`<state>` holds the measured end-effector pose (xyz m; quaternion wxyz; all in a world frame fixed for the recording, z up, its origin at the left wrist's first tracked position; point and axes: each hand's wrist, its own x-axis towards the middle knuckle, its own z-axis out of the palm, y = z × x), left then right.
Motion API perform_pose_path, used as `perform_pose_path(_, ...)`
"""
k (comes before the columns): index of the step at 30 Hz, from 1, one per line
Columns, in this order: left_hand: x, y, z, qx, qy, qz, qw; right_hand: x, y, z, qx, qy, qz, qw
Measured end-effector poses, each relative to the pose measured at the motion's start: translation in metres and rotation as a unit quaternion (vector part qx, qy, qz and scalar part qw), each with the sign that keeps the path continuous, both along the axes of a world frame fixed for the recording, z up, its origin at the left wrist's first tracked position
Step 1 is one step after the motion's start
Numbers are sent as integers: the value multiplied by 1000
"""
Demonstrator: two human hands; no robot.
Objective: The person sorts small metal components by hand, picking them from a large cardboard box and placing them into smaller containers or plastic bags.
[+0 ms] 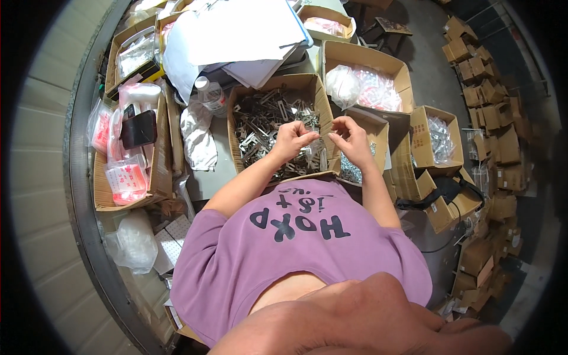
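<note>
My left hand [291,142] is over a cardboard box [324,109] full of loose flat metal pieces [260,121], many of them slotted or bent. Its thumb and fingers are pinched together. A short gap to the right, my right hand [355,144] hangs beside the box's right wall, thumb and fingers also closed in a pinch. The fingertips of both hands face each other. Whatever is between them is too small to make out. Below my right hand a smaller box [380,137] contains small shiny metal parts [350,170].
A water bottle [211,94] and white cloth [198,136] lie left of the metal pieces. Further left, a carton [160,171] holds plastic bags and a dark phone [139,129]. Papers [236,32] cover the back. Cartons with bags [408,80] stand right; stacked boxes [503,142] line the far right.
</note>
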<state>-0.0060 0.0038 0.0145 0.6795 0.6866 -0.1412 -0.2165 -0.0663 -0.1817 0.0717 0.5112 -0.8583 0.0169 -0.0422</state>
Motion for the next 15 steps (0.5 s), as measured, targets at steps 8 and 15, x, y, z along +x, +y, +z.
perform_pose_path(8,2,-7,-6,-48,-118,22,992,-2,11,25,-43,-21,25,999)
perform_pose_path(15,3,1,-1,51,-141,8,989,0,15,20,-64,-75,105,990)
